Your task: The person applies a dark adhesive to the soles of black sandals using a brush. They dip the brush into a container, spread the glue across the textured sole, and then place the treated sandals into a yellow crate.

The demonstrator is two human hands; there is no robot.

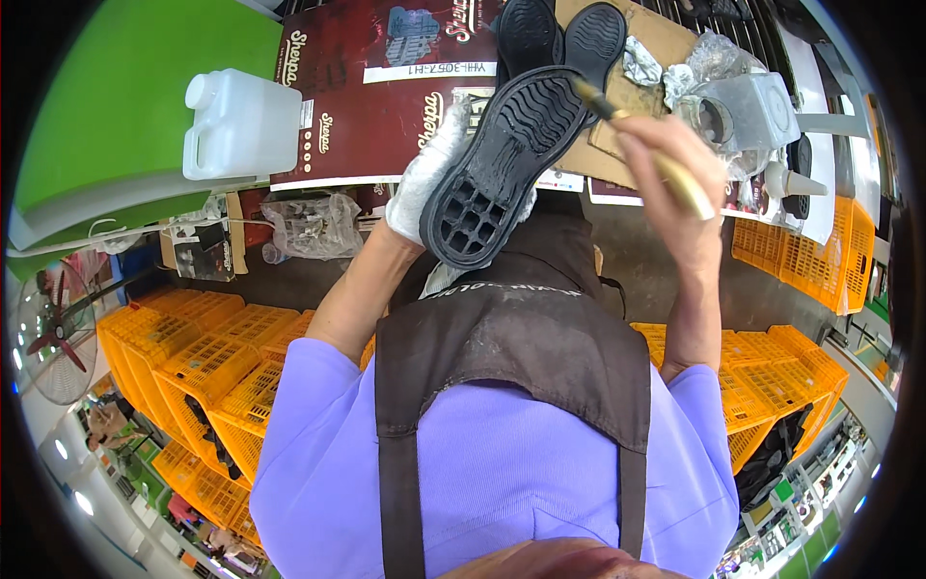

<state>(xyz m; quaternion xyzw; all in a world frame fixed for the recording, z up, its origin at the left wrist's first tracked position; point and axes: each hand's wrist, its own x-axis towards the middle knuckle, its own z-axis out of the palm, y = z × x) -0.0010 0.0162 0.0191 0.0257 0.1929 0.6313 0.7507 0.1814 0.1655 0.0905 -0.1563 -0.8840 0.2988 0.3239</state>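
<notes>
My left hand, in a white glove, grips a black shoe sole and tilts it up above the front edge of the table. The sole's inner face is towards me, with wavy ridges at the toe end and square hollows at the heel end. Bare-skinned, my right hand is closed round the gold handle of a brush. The brush tip is at the sole's upper right edge; whether it touches cannot be told. Behind the held sole lie more black soles.
A white plastic jug stands at left on dark red printed cardboard. To the right are a cloudy plastic container, crumpled wrapping and a nozzle bottle. Orange crates are stacked behind me; a fan stands far left.
</notes>
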